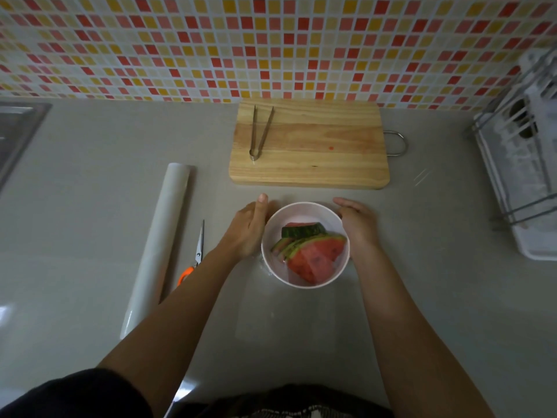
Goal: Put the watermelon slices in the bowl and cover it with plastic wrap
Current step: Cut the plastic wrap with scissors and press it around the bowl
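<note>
With the watermelon slices already piled inside it, the pale pink bowl sits near the middle of the counter, a little toward the front edge, and I can see red flesh facing up with the green rinds fanned toward the back. A sheet of clear plastic wrap seems to lie over the bowl and trail onto the counter toward me, though its edges are faint and I cannot tell how tightly it sits on the rim. I have my left hand pressed flat against the bowl's left side, fingers extended and thumb pointing toward the back; my right hand cups the right side the same way, loosely curved rather than clenched, and whether either one pinches the film I cannot tell. Just behind the bowl lies a wooden cutting board with a metal loop handle on its right end, and metal tongs rest on its left part. Left of the bowl, orange-handled scissors lie beside the long roll of plastic wrap, which runs diagonally toward the front-left. A dish rack stands at the right edge, and a steel sink occupies the back-left corner.
</note>
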